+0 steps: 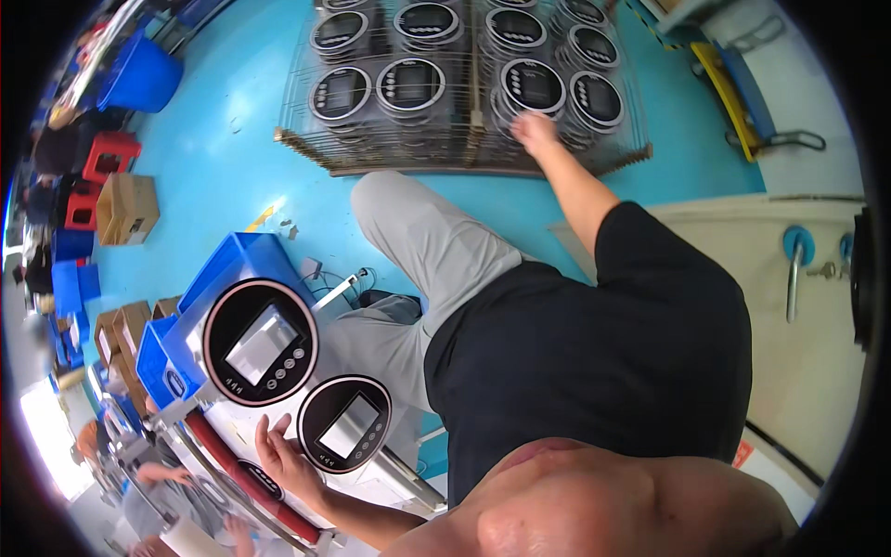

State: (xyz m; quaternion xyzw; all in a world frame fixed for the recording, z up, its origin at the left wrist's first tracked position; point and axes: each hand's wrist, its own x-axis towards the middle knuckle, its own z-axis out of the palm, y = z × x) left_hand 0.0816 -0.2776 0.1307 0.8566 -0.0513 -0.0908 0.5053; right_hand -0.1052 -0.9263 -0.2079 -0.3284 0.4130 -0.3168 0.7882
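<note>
My right hand (pixel 535 135) reaches out to a wire rack (pixel 390 165), its fingers closed at the near edge of a round black display panel (pixel 533 86). That panel tops one of several stacks of similar panels in the rack. Next to a white machine (pixel 227 422), my left hand (pixel 290 461) is open with its fingers apart. Close by its fingertips lies a round black panel (pixel 345 424) with a pale rim, a grey window and a row of buttons. A second such panel (pixel 260 343) is farther out, partly over a blue bin (pixel 243 252).
A dark red roller (pixel 246 473) runs along the machine's side. Cardboard boxes (pixel 128 209), red stools (pixel 109 158) and a large blue tub (pixel 141 74) stand at left. On the right are a yellow-and-blue cart (pixel 729 102) and a door handle (pixel 794 278). Other people's hands (pixel 167 473) show at lower left.
</note>
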